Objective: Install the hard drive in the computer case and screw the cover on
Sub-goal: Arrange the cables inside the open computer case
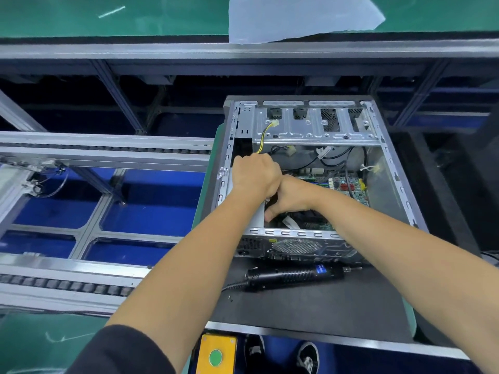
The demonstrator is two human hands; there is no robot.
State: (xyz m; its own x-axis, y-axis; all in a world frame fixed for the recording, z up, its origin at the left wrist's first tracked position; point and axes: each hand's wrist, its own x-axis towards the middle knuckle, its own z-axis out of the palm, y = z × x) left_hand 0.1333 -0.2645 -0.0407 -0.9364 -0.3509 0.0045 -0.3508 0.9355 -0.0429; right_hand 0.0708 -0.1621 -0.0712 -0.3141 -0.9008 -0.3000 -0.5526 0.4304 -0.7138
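Bare-metal computer case (383,147), cover off, both hands inside.

The computer case (318,168) lies open on a mat (324,306), with a drive cage (310,122) across its far end and a circuit board (348,187) on its floor to the right. Both hands reach into its left half, the left hand (255,175) just behind and left of the right hand (289,197), touching it. An electric screwdriver (294,275) lies on the mat in front of the case. A conveyor frame (89,206) runs to the left. A button box (216,354) sits at the near edge, below the mat.
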